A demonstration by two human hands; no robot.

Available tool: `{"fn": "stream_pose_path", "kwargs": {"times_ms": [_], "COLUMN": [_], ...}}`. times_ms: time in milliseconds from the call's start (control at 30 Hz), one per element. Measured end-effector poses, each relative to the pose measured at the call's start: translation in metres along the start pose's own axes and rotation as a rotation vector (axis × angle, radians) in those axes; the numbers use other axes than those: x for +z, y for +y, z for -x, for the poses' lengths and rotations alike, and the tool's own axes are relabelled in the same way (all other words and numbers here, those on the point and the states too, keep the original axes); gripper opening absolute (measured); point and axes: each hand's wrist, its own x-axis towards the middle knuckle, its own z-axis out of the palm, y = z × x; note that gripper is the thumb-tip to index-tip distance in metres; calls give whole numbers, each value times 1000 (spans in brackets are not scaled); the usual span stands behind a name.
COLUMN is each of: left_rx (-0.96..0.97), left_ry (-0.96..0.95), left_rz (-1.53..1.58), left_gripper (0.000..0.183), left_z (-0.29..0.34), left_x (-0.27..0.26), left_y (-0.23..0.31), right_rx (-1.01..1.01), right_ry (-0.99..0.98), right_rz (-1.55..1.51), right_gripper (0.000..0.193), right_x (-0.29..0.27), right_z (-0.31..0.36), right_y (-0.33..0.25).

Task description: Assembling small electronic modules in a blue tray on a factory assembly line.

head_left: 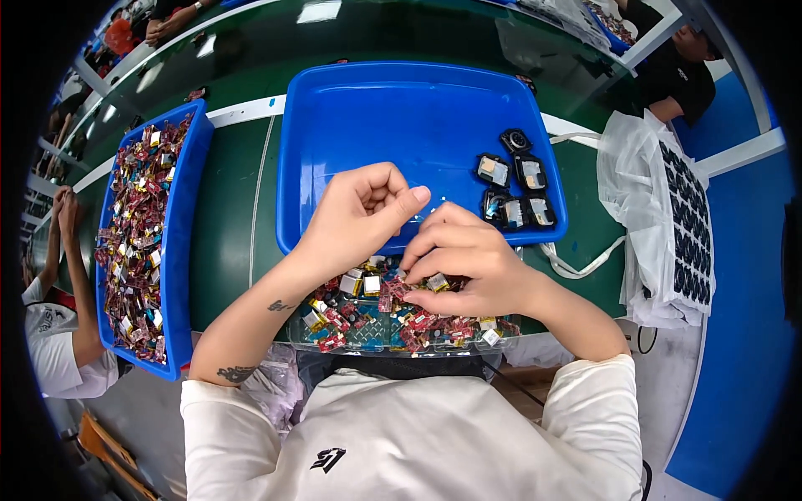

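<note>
Circuit pieces [430, 330] lie in a clear tray [368, 337], presumably set close for easy reach; the right hand [478, 257] hovers over them, the left hand [361, 204] curls above the blue bin [384, 125]; either's grip cannot be told.

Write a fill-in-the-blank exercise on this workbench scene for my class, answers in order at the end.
Beneath the right hand, small circuit boards, mostly ____ in colour, lie in a clear plastic tray.
Black-cased modules sit toward the ____ side of the wide blue tray.
A long blue bin stands on the person's ____ side.
The worktop is ____.

Missing words: red; right; left; green.
</note>
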Motion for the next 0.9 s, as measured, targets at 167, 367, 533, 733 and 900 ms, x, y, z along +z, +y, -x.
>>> {"fn": "stream_pose_path", "kwargs": {"times_ms": [167, 367, 533, 733, 900], "left_rx": [48, 195, 229, 199, 209], "left_ry": [-44, -62, -9, -40, -75], "left_rz": [96, 35, 79, 21, -22], "left_gripper": [16, 11, 26, 29, 29], "left_z": [5, 11, 12, 10, 11], "left_x": [3, 1, 9, 9, 9], "left_y": [6, 10, 6, 8, 9], "right_rx": [218, 440, 393, 32, 28], "right_ry": [278, 453, 492, 424, 414], "right_rz": [-436, -803, -493, 200, 160], "right_gripper": [4, 10, 12, 22, 18], "right_x": [-7, -5, -2, -15, -17], "right_z": [6, 10, 4, 3, 0], "right_y": [9, 6, 3, 10, 12]}}
